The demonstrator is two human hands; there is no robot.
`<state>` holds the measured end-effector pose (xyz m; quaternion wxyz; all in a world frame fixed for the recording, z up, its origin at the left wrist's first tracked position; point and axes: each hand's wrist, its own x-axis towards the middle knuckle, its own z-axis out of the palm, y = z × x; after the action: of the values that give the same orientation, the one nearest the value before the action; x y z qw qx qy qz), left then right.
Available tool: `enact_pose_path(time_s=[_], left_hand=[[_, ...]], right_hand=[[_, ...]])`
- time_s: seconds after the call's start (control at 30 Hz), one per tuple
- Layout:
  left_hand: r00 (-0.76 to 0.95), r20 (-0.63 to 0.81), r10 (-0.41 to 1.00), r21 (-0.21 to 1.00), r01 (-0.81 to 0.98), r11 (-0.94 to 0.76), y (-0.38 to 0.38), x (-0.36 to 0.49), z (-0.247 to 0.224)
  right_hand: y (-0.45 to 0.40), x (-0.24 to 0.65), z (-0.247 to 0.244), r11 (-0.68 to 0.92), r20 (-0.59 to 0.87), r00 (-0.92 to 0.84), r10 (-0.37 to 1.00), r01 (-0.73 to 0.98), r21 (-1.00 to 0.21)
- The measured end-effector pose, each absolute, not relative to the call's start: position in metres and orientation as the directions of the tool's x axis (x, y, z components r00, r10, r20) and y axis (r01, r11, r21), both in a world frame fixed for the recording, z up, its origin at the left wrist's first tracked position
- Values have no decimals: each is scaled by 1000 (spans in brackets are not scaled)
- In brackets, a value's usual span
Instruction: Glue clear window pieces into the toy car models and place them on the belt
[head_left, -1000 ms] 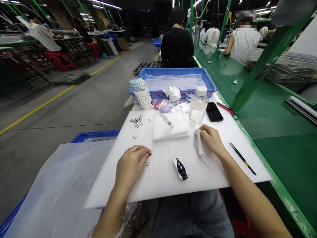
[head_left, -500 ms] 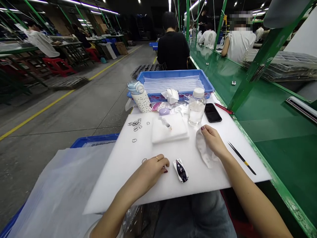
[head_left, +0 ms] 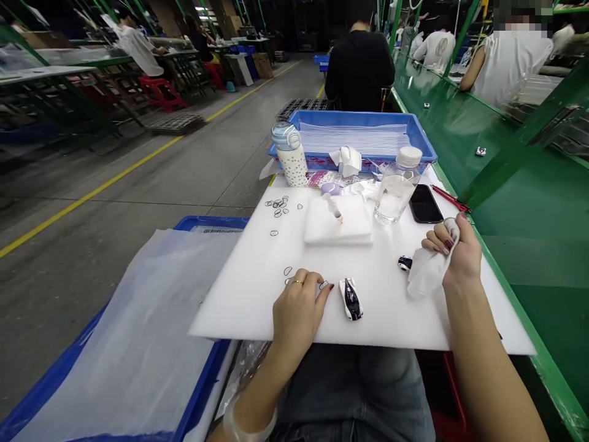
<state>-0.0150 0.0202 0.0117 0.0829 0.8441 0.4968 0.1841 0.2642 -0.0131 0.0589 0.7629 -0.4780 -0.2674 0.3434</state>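
My left hand (head_left: pixel 300 304) is low over the white foam board (head_left: pixel 248 307), its thumb and forefinger closed around a small thin black ring (head_left: pixel 323 285). Just right of these fingertips lies a white toy car (head_left: pixel 351 299) with a dark top. My right hand (head_left: pixel 462 255) grips a bunched white cloth (head_left: pixel 427 273), which hangs down to the board. Beside the cloth's left edge sits a second small black-and-white toy car (head_left: pixel 405 263). More black rings (head_left: pixel 278 205) are scattered at the board's upper left, and a few lie near my left hand.
A foam block (head_left: pixel 338 230) carries a small syringe-like tube (head_left: pixel 333 207). Behind it stand a dotted bottle (head_left: pixel 292 162), a clear bottle (head_left: pixel 394 193) and a blue tray (head_left: pixel 423 138). A phone (head_left: pixel 426 204) and red-handled tool (head_left: pixel 451 198) lie right. A person in black (head_left: pixel 359 67) sits ahead.
My right hand has lifted and moved right with the cloth, and the second toy car now shows. My left hand has turned and closed at a ring. The view has shifted right.
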Motion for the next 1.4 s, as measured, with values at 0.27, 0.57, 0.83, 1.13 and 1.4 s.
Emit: enact_pose_path(time_s=[0.27, 0.57, 0.83, 1.13, 1.4], left_hand=[[573, 225, 788, 281, 736, -616, 31, -25, 22], [515, 246, 821, 516, 647, -561, 38, -29, 21], [543, -162, 824, 860, -331, 388, 10, -7, 16], [658, -217, 721, 579, -508, 638, 8, -6, 12], [640, -218, 737, 575, -526, 627, 4, -3, 15]], right_hand=[[-19, 262, 70, 312, 82, 599, 797, -291, -904], [-62, 225, 69, -51, -53, 112, 992, -25, -998], [-72, 191, 50, -21, 18, 272, 962, 140, -990], [-57, 138, 47, 372, 576, 238, 782, 563, -738], [-66, 138, 64, 419, 680, -143, 719, 870, -260]])
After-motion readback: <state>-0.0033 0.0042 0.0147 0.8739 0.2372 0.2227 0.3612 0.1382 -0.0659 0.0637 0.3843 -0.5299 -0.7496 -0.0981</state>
